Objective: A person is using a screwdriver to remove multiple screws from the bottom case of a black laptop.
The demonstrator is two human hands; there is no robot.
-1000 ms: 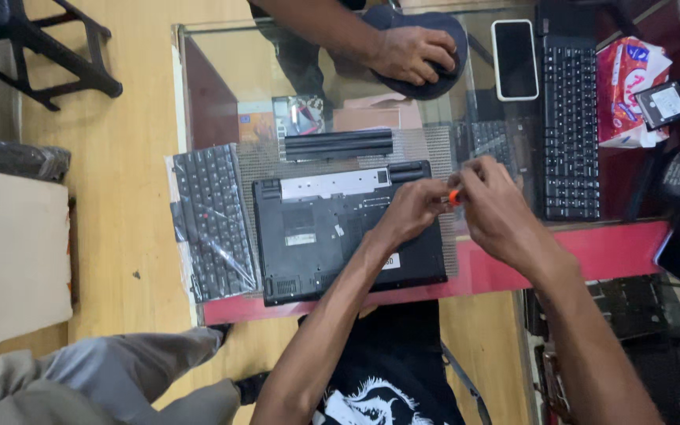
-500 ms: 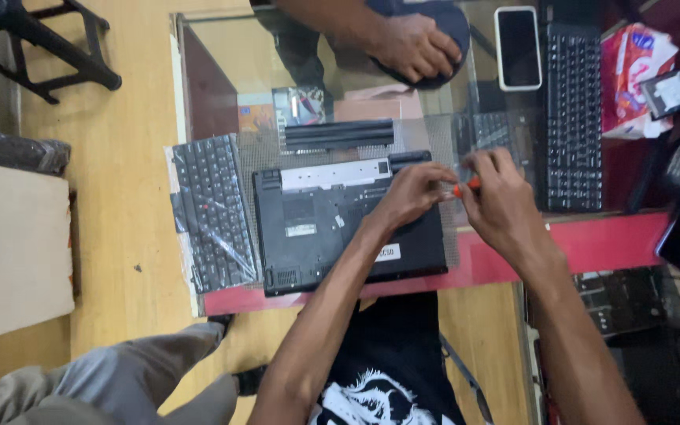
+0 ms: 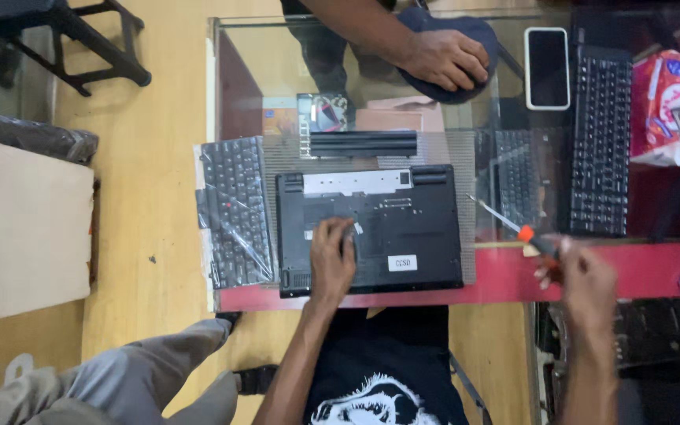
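Observation:
A black laptop (image 3: 387, 228) lies upside down on a glass table (image 3: 238, 47). My left hand (image 3: 332, 256) rests flat on its underside near the left, fingers together. Off the laptop's right side, my right hand (image 3: 584, 275) grips a screwdriver (image 3: 513, 228) with an orange and black handle, its shaft pointing up and left toward the laptop's right edge. A long black battery (image 3: 364, 143) lies just beyond the laptop.
A loose keyboard in clear plastic (image 3: 234, 212) lies left of the laptop. Another person's hand (image 3: 446, 59) rests on a dark cap at the far side. A phone (image 3: 547, 67), two black keyboards (image 3: 600, 142) and a red packet (image 3: 667, 102) sit right.
Both hands were together at the laptop's right rear corner. Now my left hand has shifted to the laptop's left part and my right hand has pulled away right with the screwdriver.

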